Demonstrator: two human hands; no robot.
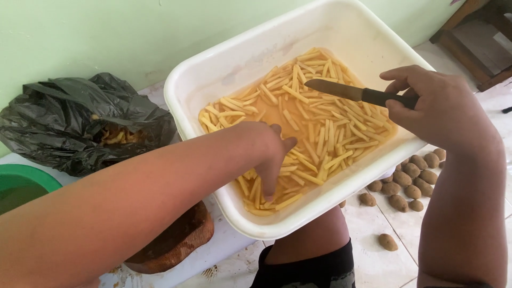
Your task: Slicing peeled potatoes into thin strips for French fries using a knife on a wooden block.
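Observation:
A white rectangular tub holds yellowish water and several raw potato sticks. My left hand reaches down into the tub, fingers spread among the sticks at its near side; nothing visibly gripped. Over the tub's right rim, my right hand grips the black handle of a knife, whose blade points left above the sticks.
A black plastic bag with peelings lies at the left. A green basin sits at the far left edge. A brown wooden board lies below my left arm. Several small potatoes lie on the white tiled floor. My knee is under the tub.

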